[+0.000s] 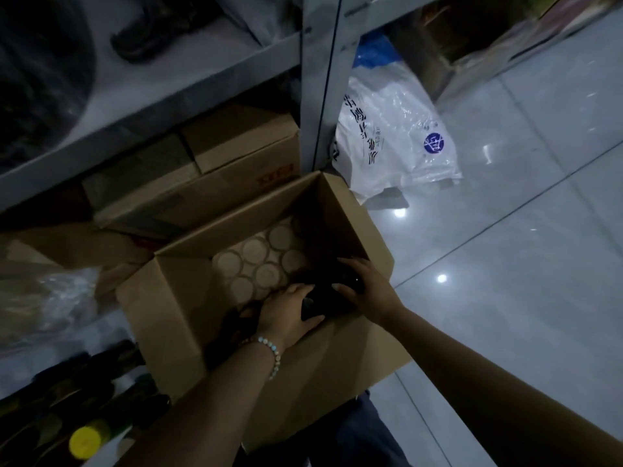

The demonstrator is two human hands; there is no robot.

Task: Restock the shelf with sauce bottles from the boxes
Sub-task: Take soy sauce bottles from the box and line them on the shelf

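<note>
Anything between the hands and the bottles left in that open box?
Nothing visible does. The box has its flaps folded outward, and the left hand and right hand are inside it, gripping the dark bottles in its near right corner.

white bag — print illegible | carton — red mark illegible

left hand, right hand — curled round bottles
</note>
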